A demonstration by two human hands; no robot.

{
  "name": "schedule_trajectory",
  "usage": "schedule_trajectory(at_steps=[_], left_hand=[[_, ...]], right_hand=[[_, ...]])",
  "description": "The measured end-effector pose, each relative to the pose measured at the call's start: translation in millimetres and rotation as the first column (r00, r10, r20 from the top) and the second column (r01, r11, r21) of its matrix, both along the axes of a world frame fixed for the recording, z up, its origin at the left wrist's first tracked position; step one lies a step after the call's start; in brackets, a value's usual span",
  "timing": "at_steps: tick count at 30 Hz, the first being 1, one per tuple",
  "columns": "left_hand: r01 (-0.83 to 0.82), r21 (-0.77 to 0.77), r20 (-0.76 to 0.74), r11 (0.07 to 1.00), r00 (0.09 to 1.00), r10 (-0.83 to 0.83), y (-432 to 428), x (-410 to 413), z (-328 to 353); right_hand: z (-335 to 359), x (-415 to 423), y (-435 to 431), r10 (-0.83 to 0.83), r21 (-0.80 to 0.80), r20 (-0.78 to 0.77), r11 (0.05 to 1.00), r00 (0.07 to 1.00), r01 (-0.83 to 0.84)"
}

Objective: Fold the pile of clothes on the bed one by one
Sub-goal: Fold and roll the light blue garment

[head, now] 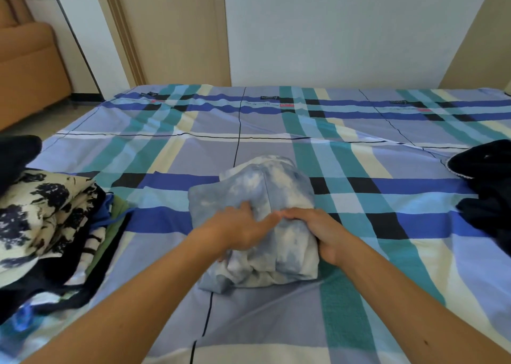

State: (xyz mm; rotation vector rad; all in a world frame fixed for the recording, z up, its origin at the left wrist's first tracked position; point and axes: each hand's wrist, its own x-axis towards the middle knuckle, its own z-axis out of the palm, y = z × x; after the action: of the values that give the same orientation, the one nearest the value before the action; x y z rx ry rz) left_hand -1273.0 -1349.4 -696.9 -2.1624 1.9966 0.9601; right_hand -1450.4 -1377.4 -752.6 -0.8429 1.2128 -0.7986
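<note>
1. The blue-and-white tie-dye garment (262,186) lies in a folded bundle at the centre of the frame on the plaid bed (359,322).
2. A pile of clothes (41,220) sits at the left edge and a dark garment (489,192) at the right edge, both well apart from the bundle.
3. The left hand (240,232) presses on the bundle, its fingers (265,221) together and nearly straight.
4. The right hand (323,233) cups the bundle's right side, its fingers (293,214) curled over the cloth.

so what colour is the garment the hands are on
The garment is pale blue and white tie-dye; head view shows it best.
</note>
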Motion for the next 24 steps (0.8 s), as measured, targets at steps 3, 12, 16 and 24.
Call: schedule_trajectory(at_steps=[3, 12, 16, 24], left_hand=[[-0.092, -0.041, -0.175, 0.995, 0.981, 0.084, -4, 3, -9], [-0.317, 0.213, -0.949, 0.924, 0.158, 0.272, 7, 16, 37], [-0.320, 0.214, -0.977, 0.923, -0.085, 0.197, 9, 13, 46], [-0.436, 0.311, -0.950, 0.844, -0.122, 0.287, 9, 8, 40]], right_hand=[[3, 4, 6, -0.101, -0.060, 0.051, 0.993, 0.994, 0.104], [49, 3, 20, 0.082, -0.141, 0.378, 0.990, 0.922, -0.030], [62, -4, 25, 0.234, -0.103, 0.270, 0.971, 0.934, -0.214], [73, -20, 37, 0.264, -0.288, -0.006, 0.923, 0.964, -0.255]])
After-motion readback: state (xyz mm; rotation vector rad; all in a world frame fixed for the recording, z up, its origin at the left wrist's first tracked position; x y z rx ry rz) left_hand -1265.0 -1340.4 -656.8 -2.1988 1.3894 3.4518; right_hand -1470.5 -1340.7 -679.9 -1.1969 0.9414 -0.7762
